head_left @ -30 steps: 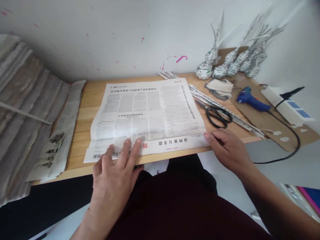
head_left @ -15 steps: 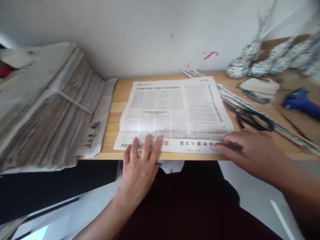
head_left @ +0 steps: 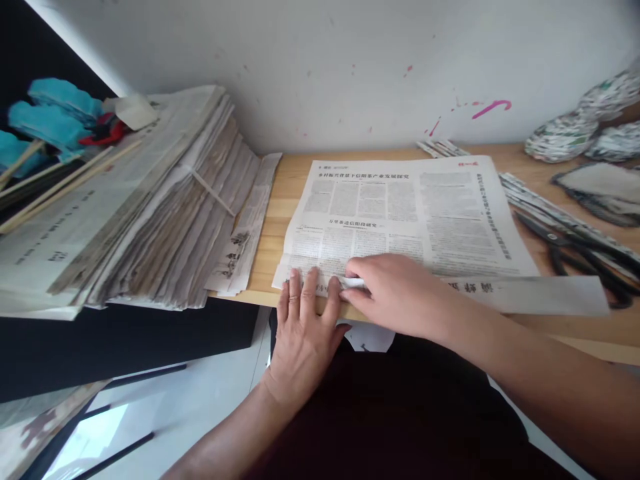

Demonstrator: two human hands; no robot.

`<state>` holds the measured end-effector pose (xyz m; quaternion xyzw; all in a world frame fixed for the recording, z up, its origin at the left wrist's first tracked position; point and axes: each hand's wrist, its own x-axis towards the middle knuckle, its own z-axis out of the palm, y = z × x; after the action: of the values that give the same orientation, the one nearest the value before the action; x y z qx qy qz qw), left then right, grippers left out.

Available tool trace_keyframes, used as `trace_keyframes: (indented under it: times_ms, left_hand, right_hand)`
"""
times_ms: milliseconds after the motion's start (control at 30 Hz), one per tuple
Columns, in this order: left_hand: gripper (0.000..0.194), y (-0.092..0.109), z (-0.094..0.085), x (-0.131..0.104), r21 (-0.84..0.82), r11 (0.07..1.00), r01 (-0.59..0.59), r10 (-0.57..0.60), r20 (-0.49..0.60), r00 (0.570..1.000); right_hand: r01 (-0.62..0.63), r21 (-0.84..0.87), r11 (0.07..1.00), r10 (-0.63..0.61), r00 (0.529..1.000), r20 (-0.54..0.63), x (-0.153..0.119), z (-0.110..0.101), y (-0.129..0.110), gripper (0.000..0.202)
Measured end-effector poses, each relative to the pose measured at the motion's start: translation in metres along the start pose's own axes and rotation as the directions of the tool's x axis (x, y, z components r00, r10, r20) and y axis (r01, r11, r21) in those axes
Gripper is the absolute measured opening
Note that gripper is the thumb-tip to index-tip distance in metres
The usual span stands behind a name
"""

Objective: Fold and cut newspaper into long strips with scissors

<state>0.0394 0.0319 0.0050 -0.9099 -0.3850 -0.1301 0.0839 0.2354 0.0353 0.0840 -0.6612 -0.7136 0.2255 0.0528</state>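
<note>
A printed newspaper sheet (head_left: pixel 370 220) lies on the wooden table (head_left: pixel 275 220), its near edge close to the table's front. My left hand (head_left: pixel 306 333) rests palm down on the sheet's near left part, fingertips spread on the paper. Beside it my right hand (head_left: pixel 395 290) is closed at the near edge, thumb and forefinger pinching a pale thin piece that is mostly hidden and cannot be made out. A long paper strip (head_left: pixel 555 295) reaches out to the right from under my right forearm, past the sheet's corner.
Black-handled scissors (head_left: pixel 565 247) lie at the right beside rolled paper sticks (head_left: pixel 525 193). A tall newspaper stack (head_left: pixel 165 213) stands at the left, with sticks and blue items (head_left: pixel 65 110) on top. Woven paper pieces (head_left: pixel 563 137) sit at the back right, near a grey-white cloth (head_left: pixel 600 190).
My right hand has moved left along the sheet's near edge, close to my left hand. The strip now extends past the sheet's right side. The camera view has turned left.
</note>
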Motion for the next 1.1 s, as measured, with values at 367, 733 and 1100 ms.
trace_keyframes:
  times_ms: [367, 733, 1100]
  left_hand:
    - [0.068, -0.010, -0.002, 0.000, 0.137, 0.991, -0.012, 0.007, 0.043, 0.999]
    - [0.073, -0.013, -0.021, 0.014, 0.131, 0.991, 0.007, -0.028, 0.156, 0.987]
    - [0.081, -0.011, -0.022, 0.015, 0.157, 0.987, -0.017, -0.013, 0.187, 0.982]
  right_hand:
    - [-0.074, -0.002, 0.997, 0.073, 0.997, -0.010, 0.007, 0.011, -0.003, 0.040]
    - [-0.119, 0.027, 0.992, 0.120, 0.993, -0.015, -0.008, 0.013, 0.008, 0.040]
    - [-0.118, 0.003, 0.993, 0.118, 0.993, 0.030, -0.010, 0.003, 0.006, 0.039]
